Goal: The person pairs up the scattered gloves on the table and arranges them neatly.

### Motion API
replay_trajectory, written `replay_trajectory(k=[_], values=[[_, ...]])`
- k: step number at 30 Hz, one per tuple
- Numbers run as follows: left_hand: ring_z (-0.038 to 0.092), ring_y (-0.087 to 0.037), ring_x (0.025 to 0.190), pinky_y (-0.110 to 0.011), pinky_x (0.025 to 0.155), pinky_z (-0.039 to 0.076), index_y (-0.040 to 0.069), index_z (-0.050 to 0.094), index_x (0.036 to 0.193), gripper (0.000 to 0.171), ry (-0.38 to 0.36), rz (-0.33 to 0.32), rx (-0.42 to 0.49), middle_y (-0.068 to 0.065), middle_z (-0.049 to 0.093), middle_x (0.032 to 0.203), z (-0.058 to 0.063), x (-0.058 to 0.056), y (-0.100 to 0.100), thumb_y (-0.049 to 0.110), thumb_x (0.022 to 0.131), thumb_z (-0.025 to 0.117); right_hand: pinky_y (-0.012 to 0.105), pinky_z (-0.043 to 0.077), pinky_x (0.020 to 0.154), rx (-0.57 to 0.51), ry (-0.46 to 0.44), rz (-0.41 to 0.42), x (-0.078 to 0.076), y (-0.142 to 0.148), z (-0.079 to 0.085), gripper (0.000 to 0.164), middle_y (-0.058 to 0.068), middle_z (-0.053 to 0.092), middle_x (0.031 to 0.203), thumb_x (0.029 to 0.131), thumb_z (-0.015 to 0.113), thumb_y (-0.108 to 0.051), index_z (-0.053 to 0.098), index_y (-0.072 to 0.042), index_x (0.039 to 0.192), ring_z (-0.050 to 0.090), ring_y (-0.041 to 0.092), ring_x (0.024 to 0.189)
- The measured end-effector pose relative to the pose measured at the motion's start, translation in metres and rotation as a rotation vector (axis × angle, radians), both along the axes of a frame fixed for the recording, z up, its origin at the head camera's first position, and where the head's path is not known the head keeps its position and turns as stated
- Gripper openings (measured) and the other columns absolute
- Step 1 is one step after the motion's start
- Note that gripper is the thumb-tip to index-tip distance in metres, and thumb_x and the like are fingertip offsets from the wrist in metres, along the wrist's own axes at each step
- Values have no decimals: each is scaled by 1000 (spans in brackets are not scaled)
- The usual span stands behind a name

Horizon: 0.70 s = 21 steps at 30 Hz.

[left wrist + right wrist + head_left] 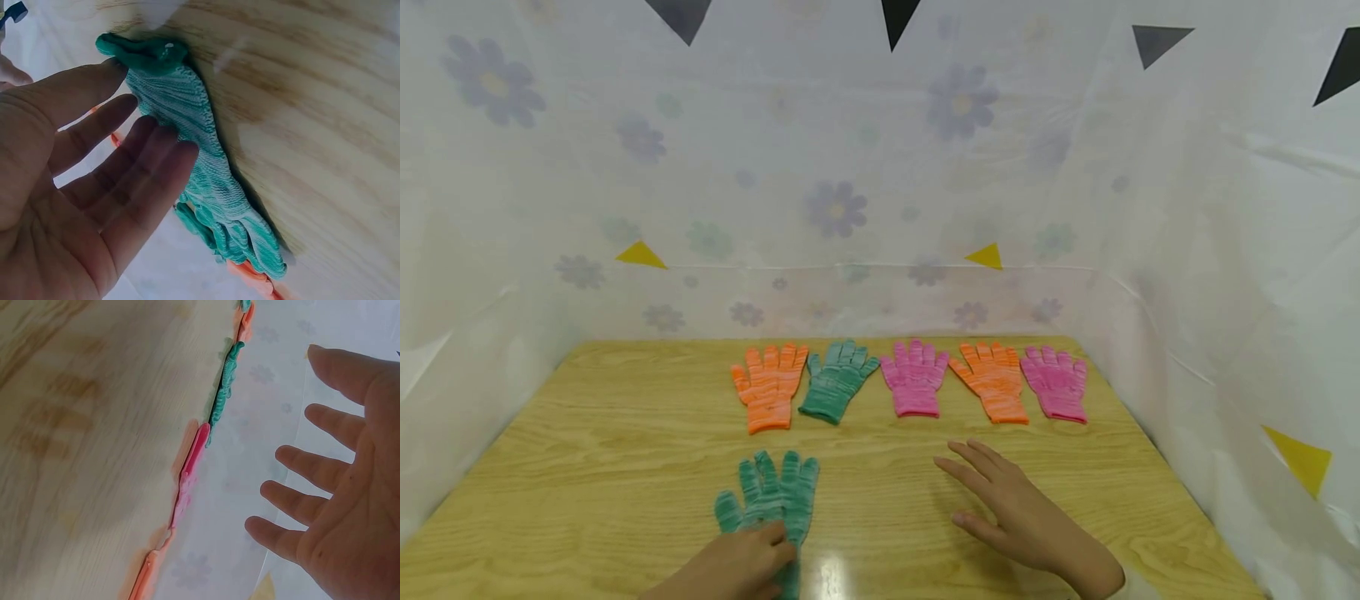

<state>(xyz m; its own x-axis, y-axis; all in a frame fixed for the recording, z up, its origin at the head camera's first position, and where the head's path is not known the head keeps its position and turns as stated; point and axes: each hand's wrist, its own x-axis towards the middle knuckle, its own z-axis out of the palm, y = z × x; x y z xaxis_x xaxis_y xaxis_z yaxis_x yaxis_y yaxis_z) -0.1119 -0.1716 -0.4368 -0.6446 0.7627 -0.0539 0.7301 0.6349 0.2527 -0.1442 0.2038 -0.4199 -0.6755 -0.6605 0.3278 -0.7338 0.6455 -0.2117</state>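
Observation:
A green-and-white knit glove (767,492) lies on the near left of the table, fingers pointing away. Over its lower part is my left hand (737,562), which hides some of the glove in the head view. In the left wrist view, the thumb tip is right at the glove's dark green cuff (150,55), and the slightly bent fingers (153,181) overlap the knit, with a gap between thumb and forefinger. My right hand (1018,517) hovers at the right with fingers spread and holds nothing; its palm side shows in the right wrist view.
Along the table's far edge lies a row of gloves: orange (770,387), green (838,382), pink (916,379), another orange (995,382) and another pink (1056,383). White flowered sheeting (835,150) encloses the wooden table (880,500) at the back and sides.

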Motion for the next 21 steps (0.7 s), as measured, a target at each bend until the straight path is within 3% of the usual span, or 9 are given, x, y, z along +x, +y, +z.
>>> replay_trajectory(k=[4,7,10,17,21], values=[[56,-12,86,-20,61,49,15,65,106,36,100,-8,48,-1,57,104,-6,0,-5,25,75,82,59,43,96,3,-6,1,0,-1,1,66,7,38,150,89,69,-29,40,-20,147,40,40,133],[58,-28,100,-31,71,55,13,62,116,50,171,-23,81,-11,56,117,-12,-2,-9,28,73,83,58,42,97,6,-10,2,-1,-1,1,66,7,38,150,89,69,-30,40,-21,147,39,39,133],[57,-33,105,-39,76,55,13,61,121,54,158,-22,92,-15,55,122,-15,-4,-11,29,74,82,58,42,97,11,-11,2,-1,-2,1,66,7,39,150,89,69,-31,39,-21,147,39,38,134],[57,-34,107,-40,77,55,14,60,123,54,75,-2,100,-14,53,125,-13,-6,-13,29,76,81,56,43,98,15,-9,3,0,-4,1,66,6,38,150,90,68,-32,38,-22,148,39,37,134],[58,-32,106,-38,74,55,15,61,123,52,103,-11,77,-13,54,125,-12,-5,-14,32,77,80,56,44,97,14,-5,9,-2,-6,2,67,6,38,150,89,69,-31,38,-23,148,39,36,134]])
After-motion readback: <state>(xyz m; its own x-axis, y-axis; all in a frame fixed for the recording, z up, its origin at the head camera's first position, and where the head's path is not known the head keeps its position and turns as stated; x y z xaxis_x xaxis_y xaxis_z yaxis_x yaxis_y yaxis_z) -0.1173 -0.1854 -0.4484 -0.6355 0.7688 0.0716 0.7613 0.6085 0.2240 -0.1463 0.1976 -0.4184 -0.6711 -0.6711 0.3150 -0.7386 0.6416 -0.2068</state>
